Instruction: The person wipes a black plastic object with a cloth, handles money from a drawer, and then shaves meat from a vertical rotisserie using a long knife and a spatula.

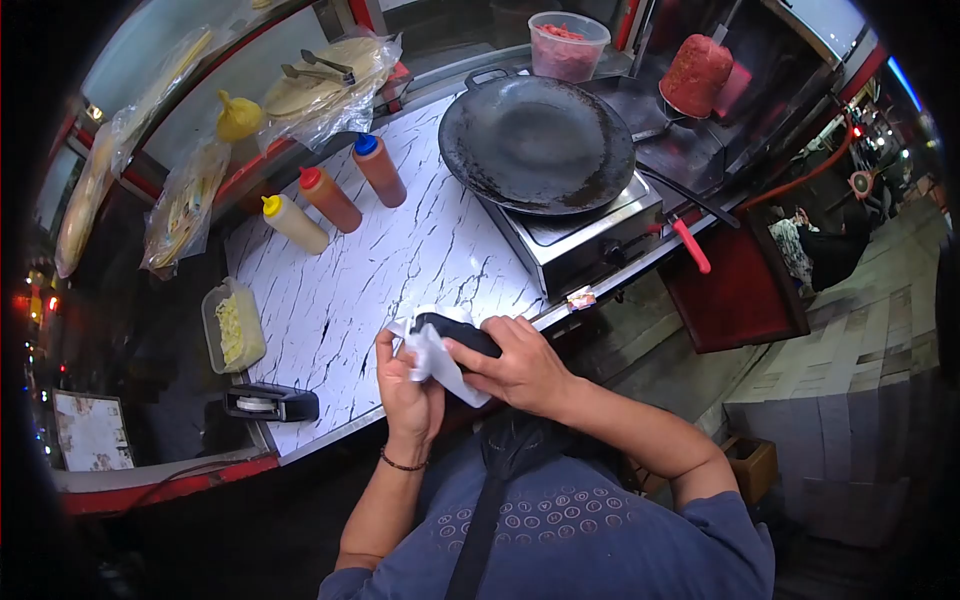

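Observation:
In front of my body, at the counter's near edge, both hands meet around a crumpled white tissue (432, 352) and a rounded black object (468, 334) whose kind I cannot make out. My left hand (403, 390) is closed on the tissue, thumb and fingers pinching it at the left side. My right hand (522, 366) curls over the right end of the black object, its fingers closed and touching the tissue's lower flap. Part of the black object is hidden by the tissue and fingers. Beneath lies the white marble-patterned counter (370, 280).
A black griddle pan (540, 145) sits on a steel stove (570, 240). A red-handled utensil (690, 245) juts past the edge. Sauce bottles (330, 200), a tub of chopped vegetables (235, 325) and a tape dispenser (270, 403) stand leftward. Spit meat (694, 76) is at back right.

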Available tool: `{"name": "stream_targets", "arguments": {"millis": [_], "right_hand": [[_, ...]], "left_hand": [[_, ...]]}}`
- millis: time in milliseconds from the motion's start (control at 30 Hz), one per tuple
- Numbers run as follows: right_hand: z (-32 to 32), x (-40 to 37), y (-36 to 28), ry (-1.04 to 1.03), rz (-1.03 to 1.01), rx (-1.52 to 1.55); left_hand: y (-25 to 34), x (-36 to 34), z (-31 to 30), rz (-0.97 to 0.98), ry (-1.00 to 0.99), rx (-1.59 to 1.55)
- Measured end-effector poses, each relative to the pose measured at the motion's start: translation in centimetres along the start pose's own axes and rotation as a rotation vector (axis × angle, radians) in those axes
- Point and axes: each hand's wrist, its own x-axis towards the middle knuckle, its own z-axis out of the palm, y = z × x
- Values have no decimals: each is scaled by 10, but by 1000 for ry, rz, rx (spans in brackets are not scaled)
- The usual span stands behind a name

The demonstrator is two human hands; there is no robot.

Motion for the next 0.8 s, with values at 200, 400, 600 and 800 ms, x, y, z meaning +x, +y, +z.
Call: {"name": "stream_targets", "arguments": {"millis": [200,400,600,800], "right_hand": [[13,-6,-9,46,190,170],[-7,-4,5,-32,-140,-208],[-29,-1,14,-128,-336,-362],[-47,5,24,-157,-478,-376]], "left_hand": [[2,-5,15,127,77,222],[41,10,-7,-286,-41,-84],[57,21,-9,-515,-145,-13],[59,20,-9,-599,-337,109]]}}
